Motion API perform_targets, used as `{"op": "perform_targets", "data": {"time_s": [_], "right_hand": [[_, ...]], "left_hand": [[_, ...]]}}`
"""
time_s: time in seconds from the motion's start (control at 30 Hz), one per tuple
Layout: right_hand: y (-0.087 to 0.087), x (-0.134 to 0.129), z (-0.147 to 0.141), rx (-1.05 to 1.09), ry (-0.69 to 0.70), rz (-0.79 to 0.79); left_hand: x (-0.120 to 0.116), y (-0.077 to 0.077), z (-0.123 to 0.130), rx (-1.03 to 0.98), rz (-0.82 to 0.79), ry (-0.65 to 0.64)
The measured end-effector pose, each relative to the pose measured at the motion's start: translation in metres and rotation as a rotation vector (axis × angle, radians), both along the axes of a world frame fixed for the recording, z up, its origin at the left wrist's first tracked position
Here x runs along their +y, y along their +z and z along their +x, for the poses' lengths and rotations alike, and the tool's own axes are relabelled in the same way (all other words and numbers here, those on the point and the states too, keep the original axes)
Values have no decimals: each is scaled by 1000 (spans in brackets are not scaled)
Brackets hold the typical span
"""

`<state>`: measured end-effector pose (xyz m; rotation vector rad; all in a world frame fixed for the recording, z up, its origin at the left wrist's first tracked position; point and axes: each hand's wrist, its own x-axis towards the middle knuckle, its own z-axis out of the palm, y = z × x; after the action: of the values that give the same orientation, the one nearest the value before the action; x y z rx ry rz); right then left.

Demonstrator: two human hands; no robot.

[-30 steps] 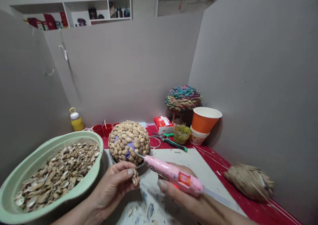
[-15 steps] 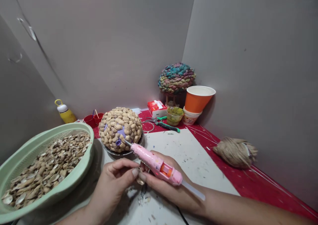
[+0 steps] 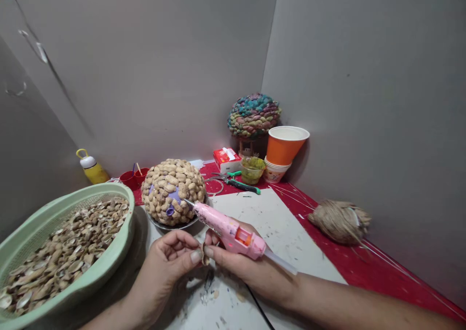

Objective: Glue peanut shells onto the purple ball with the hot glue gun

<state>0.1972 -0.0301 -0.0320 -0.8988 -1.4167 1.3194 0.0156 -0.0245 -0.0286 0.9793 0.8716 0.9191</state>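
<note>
Between my two hands is a small peanut shell piece (image 3: 205, 255). My left hand (image 3: 165, 267) pinches its left side with thumb and forefinger. My right hand (image 3: 240, 267) pinches the other side with its thumb and fingers. A pink glue gun (image 3: 229, 230) rests across my right hand, its metal tip pointing to the upper left, with a clear glue stick out of its back end. Behind the tip, a ball covered in peanut shells (image 3: 174, 187) sits on a dark round dish, with purple patches showing at its front.
A green basket (image 3: 127, 223) of shells stands at the left. Behind are a yellow bottle (image 3: 95, 171), red cups (image 3: 128, 179), pliers (image 3: 243, 186), a tissue pack (image 3: 227, 160), a colourful ball (image 3: 254, 116) and an orange cup (image 3: 285, 148). Twine (image 3: 338, 221) lies at right.
The shell piece has turned between my fingertips and now stands more upright. The glue gun has tilted and risen slightly. The whole view has shifted a little.
</note>
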Motion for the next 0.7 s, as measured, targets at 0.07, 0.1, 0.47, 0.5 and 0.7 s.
{"op": "perform_targets", "data": {"time_s": [0.07,0.1,0.47,0.5,0.7], "right_hand": [[0,1,-1,11,-6,-2],[0,1,-1,14,-11,0],[-7,3,-3,-42,-39,97],[-7,3,-3,-49,-39,103],[-5,4,-3,-53,-30,105]], "left_hand": [[1,-1,0,13,18,5],[2,-2,0,21,28,7],[7,-3,-5,72,115,-20],[7,-3,-5,69,120,-19],[6,-2,-5,-6,84,-44]]}}
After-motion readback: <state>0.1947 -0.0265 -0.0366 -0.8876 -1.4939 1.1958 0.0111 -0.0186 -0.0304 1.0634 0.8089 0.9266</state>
